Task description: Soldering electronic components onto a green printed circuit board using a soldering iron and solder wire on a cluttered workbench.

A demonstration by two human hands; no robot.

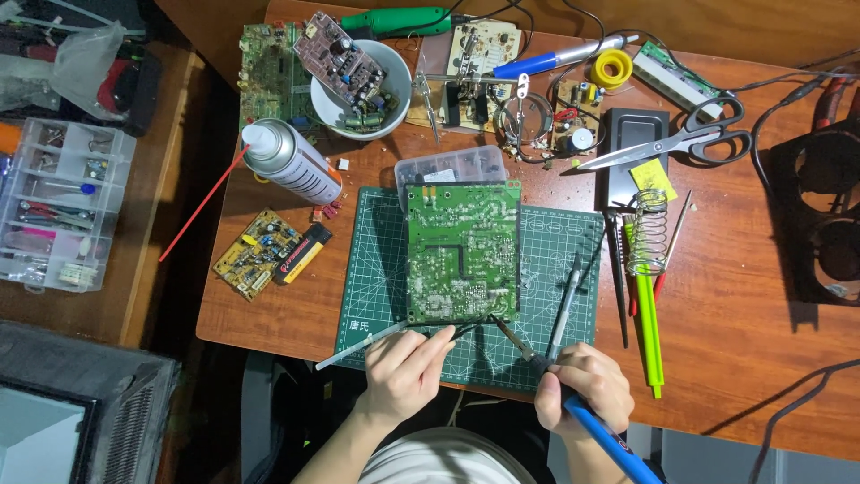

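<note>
The green circuit board (463, 253) lies flat, solder side up, on the green cutting mat (376, 296) at the middle of the wooden counter (743, 341). Its far edge touches a clear plastic parts box (451, 168).

The left hand (403, 372) rests on the mat's near edge, its grip closed around a thin dark tool, probably tweezers (466, 330), whose tip reaches the board's near edge. A slim grey rod (358, 347) lies on the mat just beside this hand; whether the hand holds it cannot be told.

The right hand (584, 387) is at the mat's near right corner, its grip closed on the blue handle of a soldering iron (602, 432). The iron's metal tip points up and left and meets the board's near right corner, close to the tweezer tip.

Noted elsewhere on the counter:
- A grey probe-like tool (566, 300) lies on the mat to the right of the board.
- A coiled iron stand (647, 231) with green and red pens (649, 327) sits right of the mat.
- Scissors (683, 142) lie across a dark rectangular case (632, 154).
- A white spray can (288, 161) with a red straw lies left of the mat, near a small yellow circuit board (255, 253).
- A white bowl (360, 88) holds another board and loose parts.
- A yellow solder spool (612, 67) sits at the far edge.
</note>
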